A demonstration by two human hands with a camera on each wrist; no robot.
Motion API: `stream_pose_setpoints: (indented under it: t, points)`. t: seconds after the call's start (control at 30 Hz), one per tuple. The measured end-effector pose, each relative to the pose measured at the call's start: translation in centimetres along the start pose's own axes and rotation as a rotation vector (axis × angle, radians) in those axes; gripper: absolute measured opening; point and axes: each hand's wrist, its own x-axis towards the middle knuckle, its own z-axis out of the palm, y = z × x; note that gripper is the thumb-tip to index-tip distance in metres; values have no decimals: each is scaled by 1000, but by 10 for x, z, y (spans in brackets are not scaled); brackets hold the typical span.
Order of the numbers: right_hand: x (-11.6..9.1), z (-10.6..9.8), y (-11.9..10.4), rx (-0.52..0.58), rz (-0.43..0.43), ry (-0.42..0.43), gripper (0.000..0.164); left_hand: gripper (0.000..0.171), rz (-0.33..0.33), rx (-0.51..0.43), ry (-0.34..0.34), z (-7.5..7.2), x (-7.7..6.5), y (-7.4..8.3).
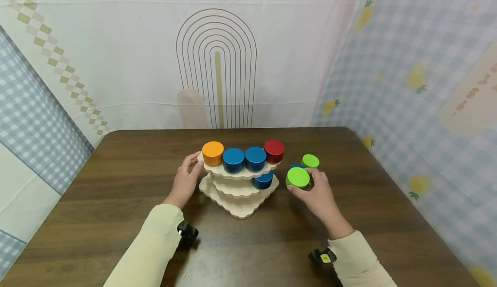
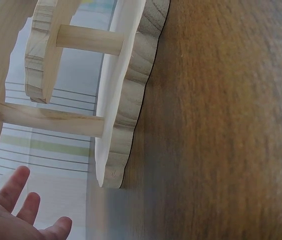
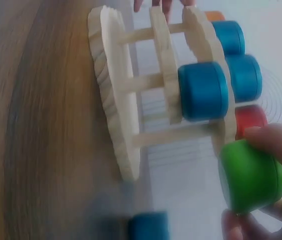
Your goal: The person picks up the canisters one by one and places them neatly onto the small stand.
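Observation:
A tiered wooden stand (image 1: 238,207) with scalloped edges rises on thin pegs from the tabletop. Its top shelf bears an orange cylinder (image 1: 212,153), two blue cylinders (image 1: 233,160) and a red cylinder (image 1: 274,151); one more blue cylinder (image 3: 203,91) sits on the shelf below. My left hand (image 1: 187,179) holds the top shelf's left corner with thumb and index finger, while its other fingers (image 2: 16,187) spread loosely underneath. To the right of the stand, my right hand (image 1: 319,194) pinches a short green cylinder (image 3: 250,175) between thumb and fingers.
Just beyond my right hand stand a second green cylinder (image 1: 310,160) and a partly hidden blue cylinder (image 1: 296,165). The dark wooden table (image 1: 240,252) ends at patterned cloths at the back and sides. A small black camera sits on each wrist.

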Motion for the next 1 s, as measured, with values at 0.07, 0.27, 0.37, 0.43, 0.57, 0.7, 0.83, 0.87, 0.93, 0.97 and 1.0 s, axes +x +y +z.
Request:
stream_pose_setpoints:
  t: [0.07,0.27,0.37,0.43,0.57,0.7,0.83,0.87,0.93,0.97,1.0]
  points:
    - [-1,3,-3,14,2,-2,64,49,2,-2,3,0,0,0]
    - [-6,10,-14,29,-1,-18,68,49,9,-4,7,1,0,-1]
    - [-9,12,-19,31,-19,-22,67,49,13,-6,7,1,0,-1]
    - [-11,14,-22,29,-28,-29,66,49,15,-5,6,1,0,-1]
    - [-15,19,-29,20,-46,-42,66,48,25,-5,10,1,1,-2]
    - [-20,24,-36,19,-81,-48,65,47,38,-15,22,1,1,-2]
    - [-23,30,-42,19,-100,-64,65,48,41,-16,23,1,1,-3]
    - [-24,32,-43,21,-99,-68,65,48,40,-16,20,1,1,-2]
    - [-24,34,-45,21,-98,-76,66,48,39,-13,16,1,1,-3]
    - [-25,35,-46,21,-96,-79,66,48,37,-13,15,1,1,-3]
    - [-25,37,-47,25,-93,-81,66,47,37,-14,14,1,1,-3]
